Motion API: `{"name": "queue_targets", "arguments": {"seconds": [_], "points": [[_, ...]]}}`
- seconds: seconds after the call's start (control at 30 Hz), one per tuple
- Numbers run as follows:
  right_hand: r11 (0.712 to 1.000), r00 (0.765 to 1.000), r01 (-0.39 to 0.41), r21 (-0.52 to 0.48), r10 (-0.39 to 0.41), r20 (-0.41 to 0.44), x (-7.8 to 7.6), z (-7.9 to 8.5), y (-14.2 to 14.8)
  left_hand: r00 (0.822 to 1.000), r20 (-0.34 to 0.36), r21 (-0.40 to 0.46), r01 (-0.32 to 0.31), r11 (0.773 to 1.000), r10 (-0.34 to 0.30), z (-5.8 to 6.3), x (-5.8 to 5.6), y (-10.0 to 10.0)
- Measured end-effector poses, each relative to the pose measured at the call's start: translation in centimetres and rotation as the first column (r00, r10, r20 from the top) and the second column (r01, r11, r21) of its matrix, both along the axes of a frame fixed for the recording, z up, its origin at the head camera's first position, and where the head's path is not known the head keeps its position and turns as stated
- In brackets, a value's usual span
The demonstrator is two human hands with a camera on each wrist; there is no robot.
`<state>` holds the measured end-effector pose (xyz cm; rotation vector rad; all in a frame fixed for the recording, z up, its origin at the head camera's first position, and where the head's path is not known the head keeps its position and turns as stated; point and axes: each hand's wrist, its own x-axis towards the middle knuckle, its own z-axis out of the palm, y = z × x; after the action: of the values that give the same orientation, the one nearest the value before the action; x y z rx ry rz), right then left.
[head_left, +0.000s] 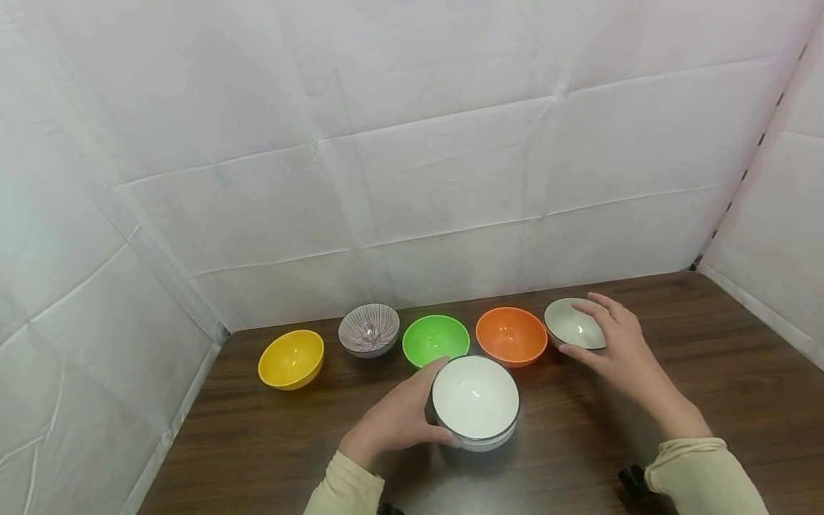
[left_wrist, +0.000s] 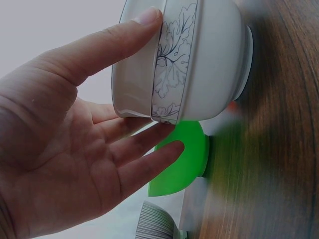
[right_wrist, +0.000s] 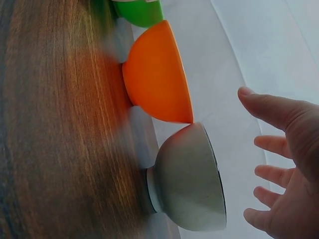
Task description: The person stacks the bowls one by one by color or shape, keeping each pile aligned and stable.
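Left hand [head_left: 407,410] pinching nested floral-banded white bowls [head_left: 476,400] between thumb and fingers, right hand [head_left: 621,348] spread just above pale grey bowl [head_left: 569,325]

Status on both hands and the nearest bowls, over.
Left hand gripping stacked white bowls. Right hand open over gray bowl, not touching it. Orange bowl close on gray bowl's left.
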<state>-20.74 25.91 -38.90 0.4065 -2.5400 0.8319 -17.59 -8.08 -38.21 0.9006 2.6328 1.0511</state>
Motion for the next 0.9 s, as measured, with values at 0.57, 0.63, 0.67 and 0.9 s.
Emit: {"name": "queue_targets", "arguments": {"seconds": [0.57,0.63,0.67,0.9], "points": [[0.999,0.998,0.039,-0.024,-0.038,0.045,-0.29,-0.42,0.35,1.000,0.024,0.019,-0.006,1.000,0.006,0.02,-0.04,-0.01],[0.999,0.998,0.040,-0.024,-0.039,0.044,-0.36,-0.53,0.39,1.000,0.019,0.020,-0.004,1.000,0.004,0.00,-0.06,-0.03],[0.999,0.998,0.041,-0.023,-0.040,0.042,-0.39,-0.58,0.40,1.000,0.017,0.020,-0.003,1.000,0.003,-0.01,-0.06,-0.04],[0.998,0.996,0.057,-0.017,-0.056,0.069,-0.47,-0.86,0.48,1.000,0.021,0.020,-0.003,1.000,0.003,-0.01,-0.05,-0.07]]}}
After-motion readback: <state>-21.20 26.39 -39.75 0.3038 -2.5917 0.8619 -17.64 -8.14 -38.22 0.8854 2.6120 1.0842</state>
